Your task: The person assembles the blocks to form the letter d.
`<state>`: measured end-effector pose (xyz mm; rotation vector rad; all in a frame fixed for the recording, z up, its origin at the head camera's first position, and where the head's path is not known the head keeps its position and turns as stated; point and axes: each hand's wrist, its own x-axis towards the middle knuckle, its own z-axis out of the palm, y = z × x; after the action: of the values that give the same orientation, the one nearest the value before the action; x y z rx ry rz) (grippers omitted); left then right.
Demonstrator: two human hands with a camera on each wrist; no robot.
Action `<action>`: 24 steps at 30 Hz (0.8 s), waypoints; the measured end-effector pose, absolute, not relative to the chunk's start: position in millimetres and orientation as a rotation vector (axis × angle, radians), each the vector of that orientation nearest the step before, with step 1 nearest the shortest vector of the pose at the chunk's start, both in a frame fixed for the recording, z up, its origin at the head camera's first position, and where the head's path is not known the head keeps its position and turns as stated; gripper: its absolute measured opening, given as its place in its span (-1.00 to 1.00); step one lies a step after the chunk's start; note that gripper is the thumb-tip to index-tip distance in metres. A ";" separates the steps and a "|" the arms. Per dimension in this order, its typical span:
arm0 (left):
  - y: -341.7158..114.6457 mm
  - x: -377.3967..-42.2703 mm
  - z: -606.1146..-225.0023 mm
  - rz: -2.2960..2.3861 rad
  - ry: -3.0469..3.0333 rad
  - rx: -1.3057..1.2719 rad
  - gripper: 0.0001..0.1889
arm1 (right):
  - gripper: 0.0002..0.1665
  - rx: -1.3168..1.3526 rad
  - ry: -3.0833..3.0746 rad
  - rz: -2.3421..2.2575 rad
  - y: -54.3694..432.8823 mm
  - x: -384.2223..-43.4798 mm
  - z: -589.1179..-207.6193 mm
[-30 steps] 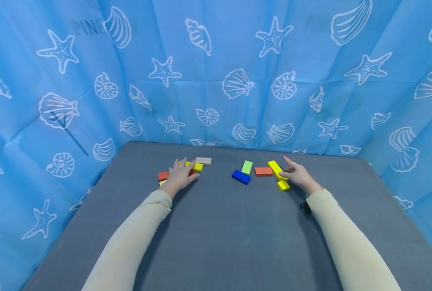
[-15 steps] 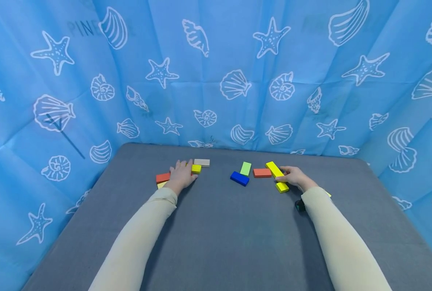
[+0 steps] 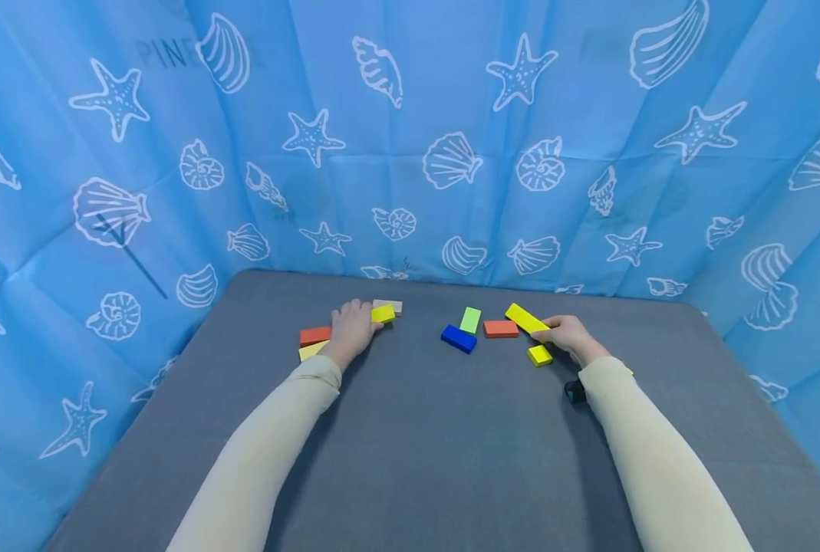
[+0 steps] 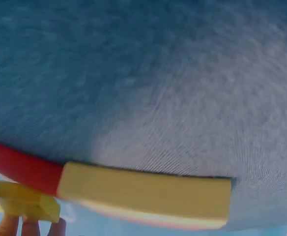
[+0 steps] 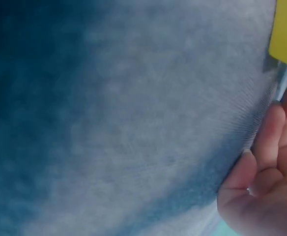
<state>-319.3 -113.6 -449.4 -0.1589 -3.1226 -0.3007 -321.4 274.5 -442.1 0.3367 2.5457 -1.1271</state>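
Note:
At the far left of the table my left hand (image 3: 350, 331) grips a yellow block (image 3: 383, 313), tilted and raised beside a whitish block (image 3: 388, 307). The left wrist view shows that yellow block (image 4: 23, 200) with fingertips curled against it. Close to this hand lie a red block (image 3: 314, 336) and a pale yellow block (image 3: 312, 350). Across the table, my right hand (image 3: 570, 337) pinches the near end of a long yellow block (image 3: 524, 317). A short yellow block (image 3: 539, 356) lies just below it. In the right wrist view the fingers (image 5: 271, 132) are partly cut off.
Between the hands lie a blue block (image 3: 459, 339), a light green block (image 3: 470, 319) and an orange-red block (image 3: 501, 329). A dark object (image 3: 574, 392) shows by the right wrist. Behind the grey table (image 3: 437, 445) hangs a blue shell-patterned curtain (image 3: 410, 192).
My left hand has taken hold of the yellow block and shifted it right and up. The right fingers have closed on the long yellow block, whose near end has turned away from the short one.

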 end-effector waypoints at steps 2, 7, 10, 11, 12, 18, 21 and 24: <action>-113.4 -314.6 -443.8 -0.350 -3.069 -0.196 -0.48 | -0.34 0.388 2.531 -1.211 276.7 -319.1 -440.8; -115.7 -297.5 -432.4 -0.413 -2.979 -0.326 -0.52 | -0.33 0.468 2.493 -1.454 282.4 -309.7 -431.5; -118.2 -284.6 -429.1 -0.429 -2.985 -0.367 -0.51 | -0.30 0.486 2.504 -1.538 283.2 -303.9 -423.9; -118.9 -280.0 -428.8 -0.435 -2.994 -0.373 -0.50 | -0.29 0.493 2.508 -1.561 282.7 -301.8 -421.2; -119.4 -275.3 -428.4 -0.444 -3.002 -0.377 -0.51 | -0.29 0.504 2.507 -1.584 282.1 -299.9 -418.5; -119.7 -248.3 -427.6 -0.459 -3.026 -0.412 -0.57 | -0.32 0.520 2.444 -1.747 276.4 -287.4 -402.0; -119.0 -236.3 -429.2 -0.455 -3.044 -0.415 -0.59 | -0.30 0.506 2.393 -1.796 270.4 -281.7 -396.2; -116.4 -226.9 -429.7 -0.465 -3.073 -0.413 -0.59 | -0.28 0.475 2.365 -1.818 262.8 -278.0 -393.4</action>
<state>-226.9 -116.4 -429.7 -0.4128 -3.0730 -0.4646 -278.0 262.8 -393.4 0.4755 2.3651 -1.8179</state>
